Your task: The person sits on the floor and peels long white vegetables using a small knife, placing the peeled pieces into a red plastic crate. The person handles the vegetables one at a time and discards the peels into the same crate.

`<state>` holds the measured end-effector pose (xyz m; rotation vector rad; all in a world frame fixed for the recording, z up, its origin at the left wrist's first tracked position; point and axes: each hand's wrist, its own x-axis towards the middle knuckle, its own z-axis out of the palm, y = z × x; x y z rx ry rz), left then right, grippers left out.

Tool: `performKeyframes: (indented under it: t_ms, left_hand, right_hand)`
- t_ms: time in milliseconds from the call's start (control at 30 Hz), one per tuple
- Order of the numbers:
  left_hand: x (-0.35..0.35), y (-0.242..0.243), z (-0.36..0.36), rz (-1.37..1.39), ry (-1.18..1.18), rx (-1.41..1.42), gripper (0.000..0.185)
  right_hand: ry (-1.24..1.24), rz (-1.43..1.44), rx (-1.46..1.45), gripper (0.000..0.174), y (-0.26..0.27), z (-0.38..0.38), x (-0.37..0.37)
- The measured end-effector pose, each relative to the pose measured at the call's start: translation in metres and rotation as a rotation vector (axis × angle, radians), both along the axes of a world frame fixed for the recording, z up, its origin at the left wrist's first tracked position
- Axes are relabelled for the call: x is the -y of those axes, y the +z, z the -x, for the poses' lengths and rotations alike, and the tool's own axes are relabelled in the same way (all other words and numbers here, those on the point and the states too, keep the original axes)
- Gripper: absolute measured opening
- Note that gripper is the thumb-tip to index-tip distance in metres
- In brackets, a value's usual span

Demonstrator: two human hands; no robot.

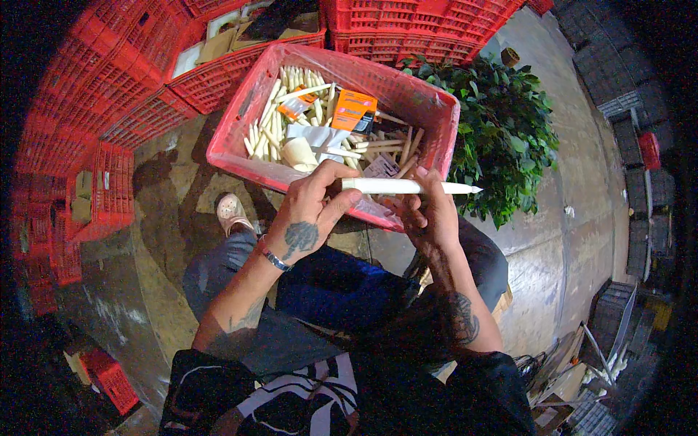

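Observation:
A white taper candle (387, 186) with a pointed, flame-shaped tip lies level between my hands. My left hand (311, 204) pinches its base end with thumb and fingers. Farther along, my right hand (439, 218) grips the shaft, and the tip points right. Below them is a red plastic crate (381, 76) covered in clear film. Inside lie many similar cream taper candles (267, 131), an orange and black package (353, 111), a smaller orange package (297, 102), a white sheet (316, 133) and a short cream cylinder (298, 152).
Stacked red crates (420, 27) stand behind and along the left. An open crate (245, 52) holds cardboard. A leafy green plant (496, 136) sits right of the candle crate. Dark grey crates (635, 193) line the far right of the concrete floor (578, 234).

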<state>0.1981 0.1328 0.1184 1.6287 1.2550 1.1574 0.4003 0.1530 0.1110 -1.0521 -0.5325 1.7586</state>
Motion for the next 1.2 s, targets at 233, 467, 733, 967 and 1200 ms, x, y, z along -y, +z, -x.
performKeyframes:
  t_ms: [233, 467, 733, 967, 1200]
  left_hand:
    - [-0.001, 0.013, 0.011, 0.627, -0.133, 0.116, 0.046]
    - [0.009, 0.007, -0.002, -0.067, -0.111, -0.277, 0.026]
    - [0.013, -0.01, -0.011, 0.229, -0.037, -0.034, 0.045]
    - [0.025, -0.03, -0.027, 1.103, -0.129, 0.92, 0.05]
    - [0.02, -0.023, -0.033, 0.513, -0.121, 0.334, 0.046]
  right_hand:
    - [0.014, -0.051, 0.119, 0.021, 0.004, 0.0, 0.001]
    - [0.009, 0.055, 0.065, 0.018, 0.013, -0.01, -0.001]
    - [-0.03, -0.078, 0.11, 0.018, 0.018, -0.005, 0.005]
    - [0.088, -0.507, 0.482, 0.015, 0.022, -0.019, 0.005]
    - [-0.124, -0.204, 0.273, 0.02, 0.024, -0.016, 0.0]
